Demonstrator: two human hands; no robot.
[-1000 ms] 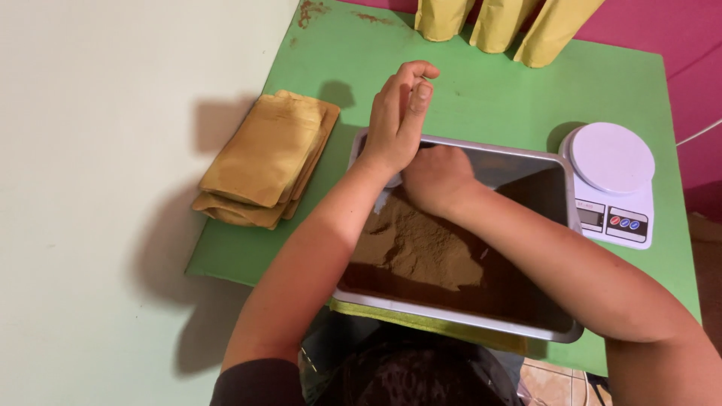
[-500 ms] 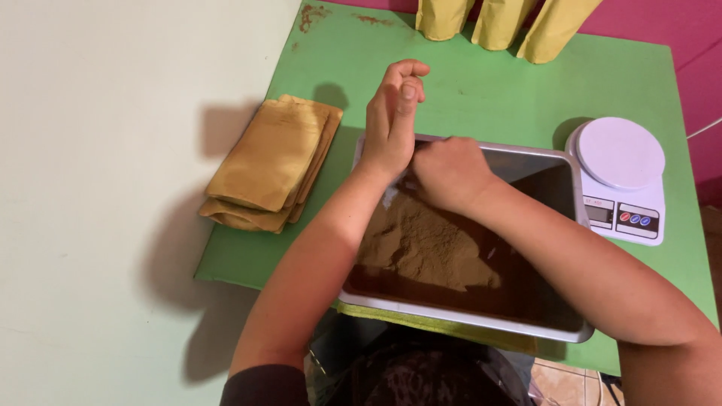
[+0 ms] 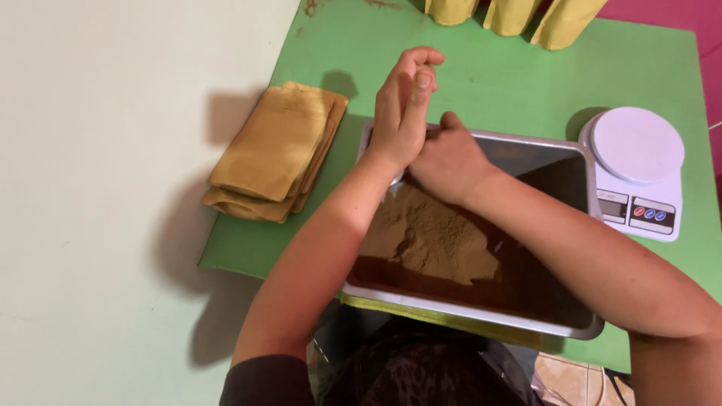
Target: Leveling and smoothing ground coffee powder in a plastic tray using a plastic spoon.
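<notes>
Lying under right hand (image 3: 449, 159), brown powder (image 3: 429, 237)

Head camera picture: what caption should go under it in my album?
Two hands, left hand and right hand, meet over a metal tray of brown powder on a green table.

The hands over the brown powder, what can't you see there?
- Head view: right hand has its fingers hidden behind the left hand; any object held is not visible.
- Metal tray: far left corner covered by both hands.
- Yellow pouches: tops cut off by the top edge.
- Scale display: too small.
</notes>
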